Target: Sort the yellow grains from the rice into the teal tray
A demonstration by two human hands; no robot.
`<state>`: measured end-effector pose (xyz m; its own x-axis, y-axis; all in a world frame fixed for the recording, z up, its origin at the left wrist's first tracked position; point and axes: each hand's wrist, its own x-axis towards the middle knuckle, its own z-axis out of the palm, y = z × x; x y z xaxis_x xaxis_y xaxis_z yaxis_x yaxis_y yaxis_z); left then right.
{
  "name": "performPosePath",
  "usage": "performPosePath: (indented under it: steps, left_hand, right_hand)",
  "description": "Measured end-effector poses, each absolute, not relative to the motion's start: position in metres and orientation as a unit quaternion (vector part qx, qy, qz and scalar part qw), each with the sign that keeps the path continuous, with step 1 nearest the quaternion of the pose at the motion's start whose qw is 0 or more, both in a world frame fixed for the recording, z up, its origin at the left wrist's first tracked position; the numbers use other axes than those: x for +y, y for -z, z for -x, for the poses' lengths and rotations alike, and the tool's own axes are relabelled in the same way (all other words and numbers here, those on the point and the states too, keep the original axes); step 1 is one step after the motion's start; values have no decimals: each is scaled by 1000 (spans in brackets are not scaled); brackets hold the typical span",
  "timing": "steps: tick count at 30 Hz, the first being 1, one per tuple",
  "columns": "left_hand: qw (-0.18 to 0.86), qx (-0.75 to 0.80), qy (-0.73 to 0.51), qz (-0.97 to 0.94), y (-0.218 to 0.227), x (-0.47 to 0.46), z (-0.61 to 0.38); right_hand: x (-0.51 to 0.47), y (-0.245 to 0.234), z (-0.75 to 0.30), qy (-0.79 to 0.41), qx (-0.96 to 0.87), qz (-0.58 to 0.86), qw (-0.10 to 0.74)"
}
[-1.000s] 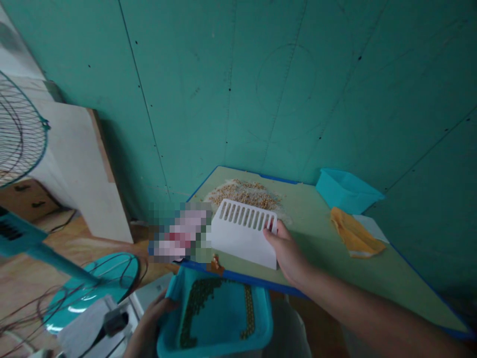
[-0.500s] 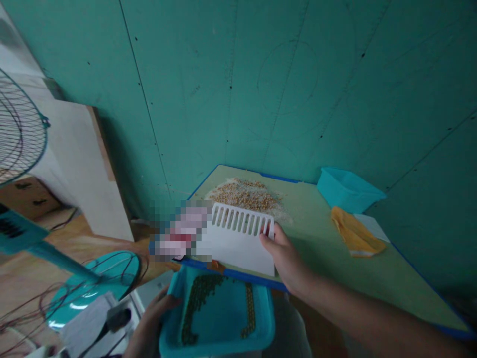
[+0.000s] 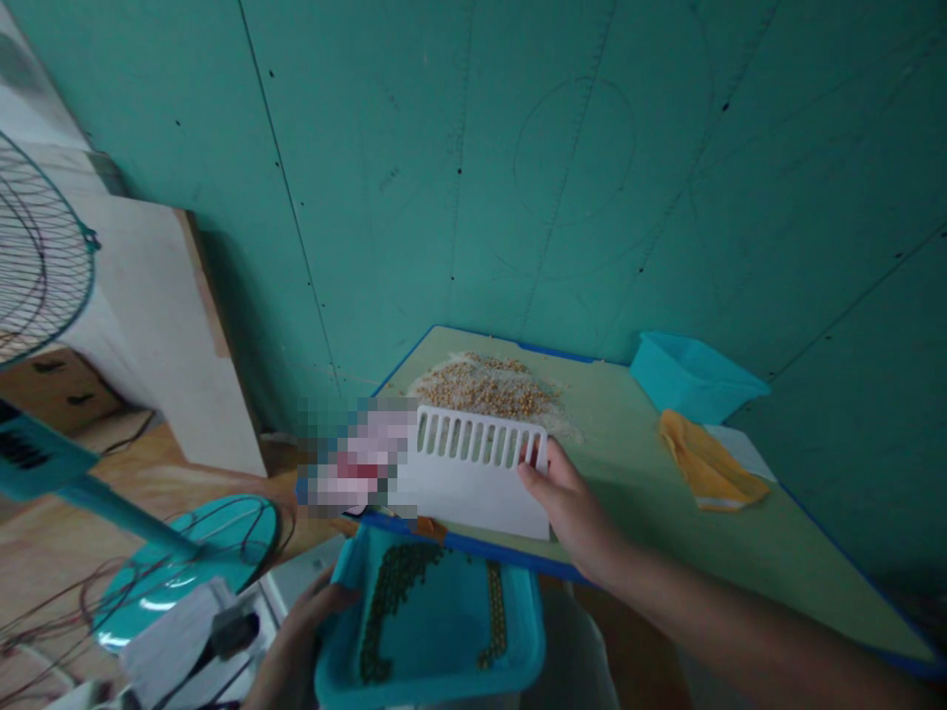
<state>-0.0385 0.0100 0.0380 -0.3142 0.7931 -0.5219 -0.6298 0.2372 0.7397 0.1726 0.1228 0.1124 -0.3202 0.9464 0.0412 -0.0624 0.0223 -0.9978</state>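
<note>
My right hand (image 3: 560, 490) is gripping the white slotted scraper (image 3: 473, 493) by one end; my left hand (image 3: 320, 613) is holding the teal tray (image 3: 444, 641) beside it. I am noting risk: that one-ended grip twisting, scattering the grain pile (image 3: 484, 385) ahead

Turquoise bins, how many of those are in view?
2. The near bin is gripped by the left hand, by the front edge of the table; the far bin stands at the back right, behind the orange cloth.
</note>
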Motion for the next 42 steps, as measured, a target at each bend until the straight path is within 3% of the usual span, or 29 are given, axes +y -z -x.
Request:
performPosePath:
  steps: [17, 28, 34, 37, 42]
  left_hand:
    - [571, 548, -604, -98, -37, 9, 40]
    - [592, 527, -606, -65, -31, 8, 36]
    - [607, 518, -598, -79, -33, 14, 31]
    - [617, 521, -582, -91, -30, 14, 30]
    - [614, 521, -585, -90, -28, 11, 29]
  right_hand:
    - [118, -115, -174, -591, -562, 378, 439]
    - [132, -144, -211, -490, -525, 352, 600]
    - [101, -141, -237, -320, -682, 455, 475]
    - [84, -136, -236, -232, -777, 402, 425]
    - [81, -128, -221, -197, -862, 268, 383]
